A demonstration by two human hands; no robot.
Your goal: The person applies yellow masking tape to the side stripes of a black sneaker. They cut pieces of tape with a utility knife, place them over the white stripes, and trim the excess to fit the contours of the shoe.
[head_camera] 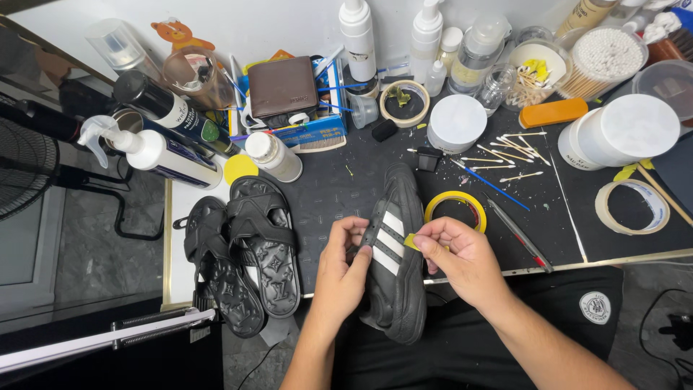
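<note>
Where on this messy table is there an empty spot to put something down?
One bare patch of the black mat lies between the black sandals, the small white bottle and the black shoe. Another lies between the yellow tape roll and the wide tape roll, right of the red-tipped tool. The back, with bottles and cotton swabs, is crowded.

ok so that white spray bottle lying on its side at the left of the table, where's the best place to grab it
Probably around the body of the white plastic spray bottle, coming down from above. It lies flat with its trigger head pointing left, so the long round barrel faces up; a dark bottle crowds its far side, so wrap it mid-length rather than at the nozzle.
</note>
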